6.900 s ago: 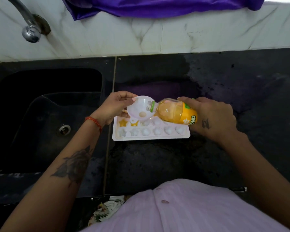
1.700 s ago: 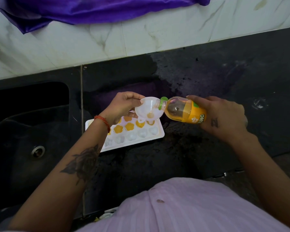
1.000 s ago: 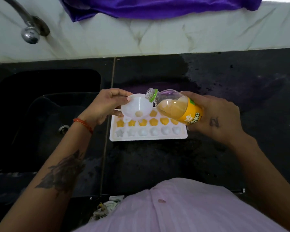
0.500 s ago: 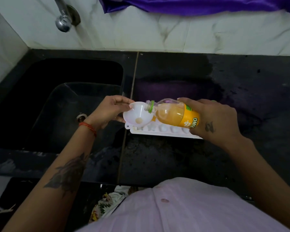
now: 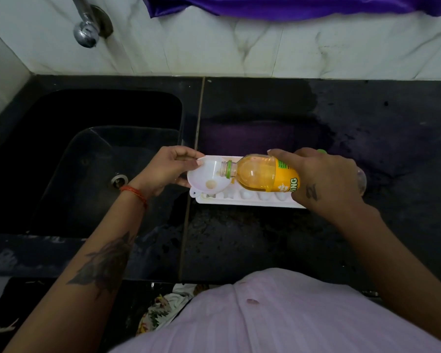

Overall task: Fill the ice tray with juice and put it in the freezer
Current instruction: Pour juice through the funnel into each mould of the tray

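Observation:
A white ice tray lies on the black counter just right of the sink. Its near row of moulds shows pale; the far row is hidden behind the bottle and funnel. My left hand pinches the rim of a white funnel held over the tray's left end. My right hand grips a yellow-labelled juice bottle, tipped almost level, its open neck inside the funnel's bowl. A little juice sits at the funnel's hole.
A black sink with a drain lies to the left, under a chrome tap. A purple cloth hangs over the white marble wall. The counter to the right looks wet in patches. A green cap peeks out behind my right hand.
The funnel has gone from the tray's far row to its left near corner. The bottle was raised a second ago and is tipped into the funnel again. The far row has filled with juice.

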Tool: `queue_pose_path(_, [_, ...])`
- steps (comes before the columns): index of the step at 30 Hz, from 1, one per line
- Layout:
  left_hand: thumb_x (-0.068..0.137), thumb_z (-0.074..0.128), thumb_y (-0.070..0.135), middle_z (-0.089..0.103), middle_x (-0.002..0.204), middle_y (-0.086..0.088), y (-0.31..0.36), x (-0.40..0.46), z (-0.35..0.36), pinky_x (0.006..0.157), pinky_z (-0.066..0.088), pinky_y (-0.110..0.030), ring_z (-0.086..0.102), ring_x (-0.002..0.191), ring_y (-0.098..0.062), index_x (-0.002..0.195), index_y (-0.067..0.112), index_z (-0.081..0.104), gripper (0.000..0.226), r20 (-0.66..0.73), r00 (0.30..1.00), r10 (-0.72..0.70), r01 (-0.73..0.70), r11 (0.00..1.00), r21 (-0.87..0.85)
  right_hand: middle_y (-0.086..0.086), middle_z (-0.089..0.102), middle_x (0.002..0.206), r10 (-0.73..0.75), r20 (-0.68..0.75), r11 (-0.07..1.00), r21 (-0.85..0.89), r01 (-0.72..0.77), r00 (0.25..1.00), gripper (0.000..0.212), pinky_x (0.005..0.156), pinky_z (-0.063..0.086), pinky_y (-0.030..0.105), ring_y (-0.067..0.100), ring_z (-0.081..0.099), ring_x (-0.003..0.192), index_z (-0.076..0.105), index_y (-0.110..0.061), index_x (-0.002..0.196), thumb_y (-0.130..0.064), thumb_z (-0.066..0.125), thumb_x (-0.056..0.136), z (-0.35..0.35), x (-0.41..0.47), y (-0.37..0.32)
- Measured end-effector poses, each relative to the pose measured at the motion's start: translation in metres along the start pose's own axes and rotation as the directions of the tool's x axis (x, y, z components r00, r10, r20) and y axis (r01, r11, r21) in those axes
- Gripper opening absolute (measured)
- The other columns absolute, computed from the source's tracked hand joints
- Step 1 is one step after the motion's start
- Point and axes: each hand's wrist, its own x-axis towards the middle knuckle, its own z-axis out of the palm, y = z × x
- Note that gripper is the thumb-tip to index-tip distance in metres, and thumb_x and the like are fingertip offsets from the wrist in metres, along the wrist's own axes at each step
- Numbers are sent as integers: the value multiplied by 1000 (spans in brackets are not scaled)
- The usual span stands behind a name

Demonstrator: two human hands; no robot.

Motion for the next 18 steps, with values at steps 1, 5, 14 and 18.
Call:
queue_pose_path(1, [87, 63, 9, 69, 91, -1, 0, 0, 0, 51, 53, -19, 69, 69, -3, 96, 16, 69, 12, 0, 1000, -2, 2, 1000, -3, 1, 61, 116, -3, -5, 1000, -4, 3, 1000, 80, 63, 29, 30, 28, 60, 93, 33, -43, 139, -26, 71, 70, 0, 0, 0])
queue_pose_path(5, [86, 64, 8, 70, 90, -1, 0, 0, 0, 50, 52, -18, 69, 68, -2, 96, 14, 68, 12, -4, 1000, -1, 1, 1000, -9, 1, 60, 117, -2, -7, 1000, -11, 2, 1000, 81, 64, 31, 31, 29, 60, 94, 32, -44, 139, -28, 72, 70, 2, 2, 0])
queue_pose_path(14, [86, 64, 9, 70, 87, 2, 3, -1, -2, 51, 53, -19, 69, 68, -3, 93, 17, 70, 12, -2, 1000, 11, -11, 1000, -25, -1, 61, 113, 15, -6, 998, 63, -15, 1000, 80, 67, 35, 30, 27, 59, 96, 31, -44, 139, -31, 70, 71, -1, 0, 1])
queue_pose_path(18, [86, 65, 11, 70, 87, 2, 6, 0, -3, 51, 53, -18, 68, 67, -2, 94, 18, 70, 12, -4, 1000, 20, -20, 1000, -11, -2, 63, 106, 29, -10, 983, 183, -27, 1000, 81, 68, 40, 30, 25, 59, 95, 36, -43, 137, -34, 74, 66, -4, -4, 2])
